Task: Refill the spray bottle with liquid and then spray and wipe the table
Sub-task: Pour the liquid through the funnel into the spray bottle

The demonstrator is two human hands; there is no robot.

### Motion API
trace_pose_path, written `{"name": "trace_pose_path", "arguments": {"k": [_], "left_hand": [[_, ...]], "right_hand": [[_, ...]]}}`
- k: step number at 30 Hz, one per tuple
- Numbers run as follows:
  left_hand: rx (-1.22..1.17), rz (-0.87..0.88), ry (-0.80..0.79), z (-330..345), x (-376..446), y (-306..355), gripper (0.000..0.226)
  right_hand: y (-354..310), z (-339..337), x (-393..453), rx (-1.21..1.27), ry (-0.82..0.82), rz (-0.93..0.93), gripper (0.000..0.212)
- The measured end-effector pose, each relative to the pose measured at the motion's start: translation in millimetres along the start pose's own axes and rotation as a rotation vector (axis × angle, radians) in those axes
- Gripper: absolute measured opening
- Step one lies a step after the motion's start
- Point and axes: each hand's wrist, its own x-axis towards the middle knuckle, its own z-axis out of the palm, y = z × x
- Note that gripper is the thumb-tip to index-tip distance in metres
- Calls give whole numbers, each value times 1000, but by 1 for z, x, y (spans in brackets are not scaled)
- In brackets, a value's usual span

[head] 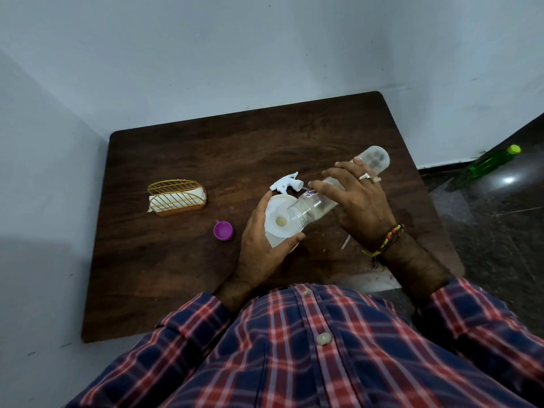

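Observation:
My right hand [357,201] grips a clear plastic bottle [318,206], tipped over so its open mouth rests above a white funnel [279,217]. The funnel sits in the top of a translucent spray bottle [276,241], which my left hand [263,248] holds upright on the dark wooden table [182,269]. The white spray trigger head [287,181] lies detached on the table just behind the funnel. A purple cap [223,230] lies to the left of my left hand. The spray bottle's body is mostly hidden by my left hand.
A yellow wire holder with white cloth or tissue [176,198] stands at the table's left. Walls close in behind and to the left. On the dark floor at the right lies a green bottle [491,161].

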Motion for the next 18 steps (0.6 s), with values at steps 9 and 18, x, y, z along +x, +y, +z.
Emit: {"name": "trace_pose_path", "arguments": {"k": [9,18], "left_hand": [[9,-7,3,1,1,-1,93],[1,-16,-6,2,1,-3,95]], "right_hand": [[-1,0,1,-12,16,-8,51],[1,1,1,-10,-8,-14,48]]}}
